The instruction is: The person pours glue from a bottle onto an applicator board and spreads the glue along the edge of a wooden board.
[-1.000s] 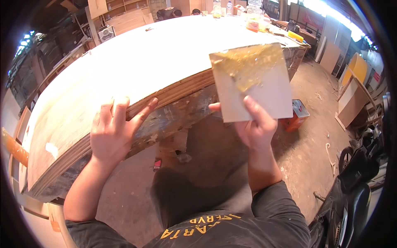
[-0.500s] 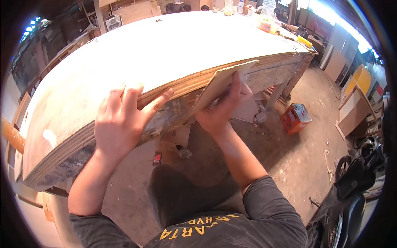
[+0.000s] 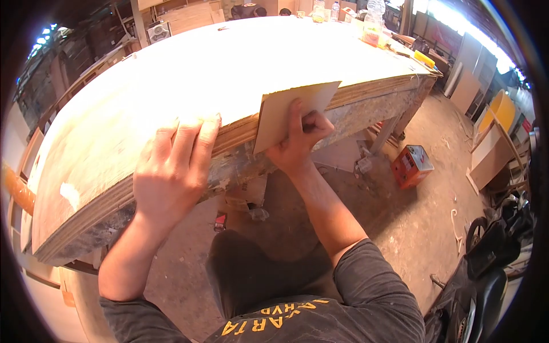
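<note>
My right hand (image 3: 298,140) grips a thin, flat, rectangular greyish piece (image 3: 277,111), its index finger stretched along the near face. The piece stands tilted up against the layered plywood edge (image 3: 240,130) of a large pale tabletop (image 3: 114,143); whether it touches the edge I cannot tell. My left hand (image 3: 174,166) lies over the same edge farther left, fingers stretched out on the top, holding nothing. Its thumb is hidden.
Bottles and jars (image 3: 374,26) and a yellow item (image 3: 423,59) stand at the table's far right. A red tin (image 3: 412,166) is on the floor. A black motorbike seat (image 3: 489,297) sits at lower right, and wood panels (image 3: 492,154) lean beyond it.
The flat piece has moved slightly left and turned, so its broad face now shows to me. My left hand's fingers have shifted right along the edge, and its thumb has gone out of sight.
</note>
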Motion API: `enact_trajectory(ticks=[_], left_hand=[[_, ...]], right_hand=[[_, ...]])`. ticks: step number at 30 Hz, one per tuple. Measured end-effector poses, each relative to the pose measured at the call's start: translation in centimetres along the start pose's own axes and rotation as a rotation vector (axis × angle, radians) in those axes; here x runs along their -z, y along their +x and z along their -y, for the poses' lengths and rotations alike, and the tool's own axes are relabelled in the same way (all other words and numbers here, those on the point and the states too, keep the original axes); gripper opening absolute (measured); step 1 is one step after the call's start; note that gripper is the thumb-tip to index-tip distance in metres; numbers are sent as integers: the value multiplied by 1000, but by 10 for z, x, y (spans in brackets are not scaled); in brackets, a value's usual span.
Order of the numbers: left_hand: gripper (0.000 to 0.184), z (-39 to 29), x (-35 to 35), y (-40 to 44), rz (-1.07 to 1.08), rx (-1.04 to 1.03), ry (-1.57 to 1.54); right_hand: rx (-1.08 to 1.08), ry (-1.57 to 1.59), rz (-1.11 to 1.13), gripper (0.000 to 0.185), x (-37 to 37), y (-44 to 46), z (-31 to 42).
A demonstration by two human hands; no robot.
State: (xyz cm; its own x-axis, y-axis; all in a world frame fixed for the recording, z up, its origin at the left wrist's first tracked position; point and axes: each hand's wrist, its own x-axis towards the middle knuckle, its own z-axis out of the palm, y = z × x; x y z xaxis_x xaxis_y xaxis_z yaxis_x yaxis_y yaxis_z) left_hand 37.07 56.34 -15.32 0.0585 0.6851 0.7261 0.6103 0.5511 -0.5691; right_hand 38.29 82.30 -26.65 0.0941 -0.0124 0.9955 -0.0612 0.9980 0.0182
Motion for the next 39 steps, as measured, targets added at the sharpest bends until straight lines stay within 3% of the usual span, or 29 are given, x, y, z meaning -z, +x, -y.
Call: enact_trajectory(ticks=[6, 18, 23, 26, 39], left_hand=[[45, 0, 1, 3, -39, 1, -53], [44, -2, -2, 0, -31, 23, -72], [46, -2, 0, 1, -28, 24, -70], [44, -2, 1, 2, -23, 23, -39], [52, -3, 1, 1, 1, 32, -56]], right_hand=[[10, 3, 82, 85, 7, -10, -4], [-51, 22, 463, 105, 50, -36, -7], [-95, 75, 379, 75, 88, -12, 5], [-1, 24, 232, 60, 100, -3, 4], [54, -89, 284, 52, 107, 33, 20]])
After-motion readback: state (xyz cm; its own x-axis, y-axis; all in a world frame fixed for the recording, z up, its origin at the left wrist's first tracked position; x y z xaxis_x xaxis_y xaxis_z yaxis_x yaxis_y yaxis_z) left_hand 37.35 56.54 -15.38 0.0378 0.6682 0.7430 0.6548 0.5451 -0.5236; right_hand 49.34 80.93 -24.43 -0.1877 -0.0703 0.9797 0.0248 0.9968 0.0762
